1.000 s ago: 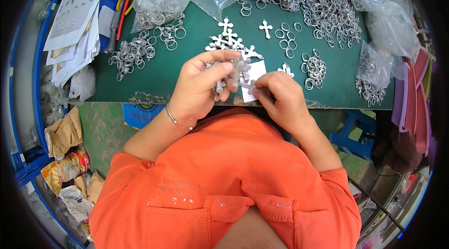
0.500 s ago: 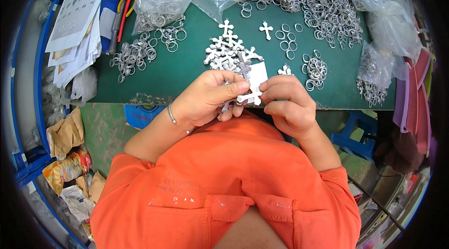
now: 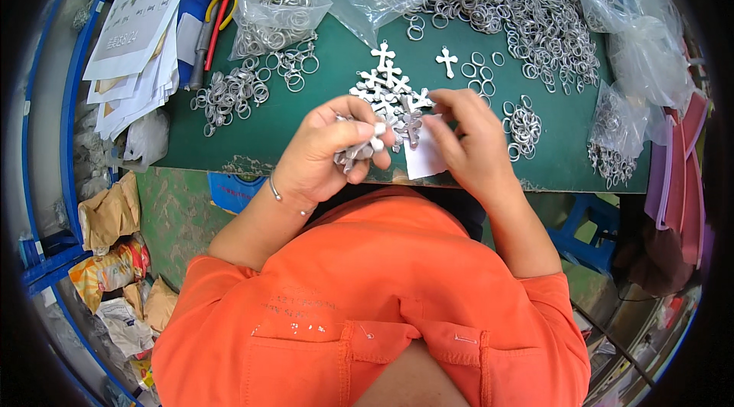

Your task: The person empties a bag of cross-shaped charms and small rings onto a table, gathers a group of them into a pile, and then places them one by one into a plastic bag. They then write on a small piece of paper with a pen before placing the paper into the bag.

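Note:
My left hand [image 3: 325, 145] is closed around several silvery cross pendants [image 3: 358, 151], with a lighter one at the thumb tip. Over the right edge of a heap of similar cross pendants [image 3: 386, 84], my right hand [image 3: 475, 139] has its thumb and forefinger apart, with nothing visible between them. A white slip of paper [image 3: 425, 158] lies under its fingertips at the table's near edge. Apart from the heap, a single cross pendant [image 3: 446, 62] lies on the green table. What is beneath my right palm is hidden.
A large mound of metal rings [image 3: 543, 32] covers the back right of the green table [image 3: 321, 94]. Smaller ring piles [image 3: 229, 94] lie left and right. Clear plastic bags [image 3: 279, 13], red-handled pliers [image 3: 219, 29] and papers [image 3: 134, 32] stand around. A blue stool [image 3: 585, 231] is below.
My right hand has left the cross pendant at my left hand and moved up toward the heap, fingers parting. My left hand has shifted slightly left, keeping its pendants. The view has shifted slightly.

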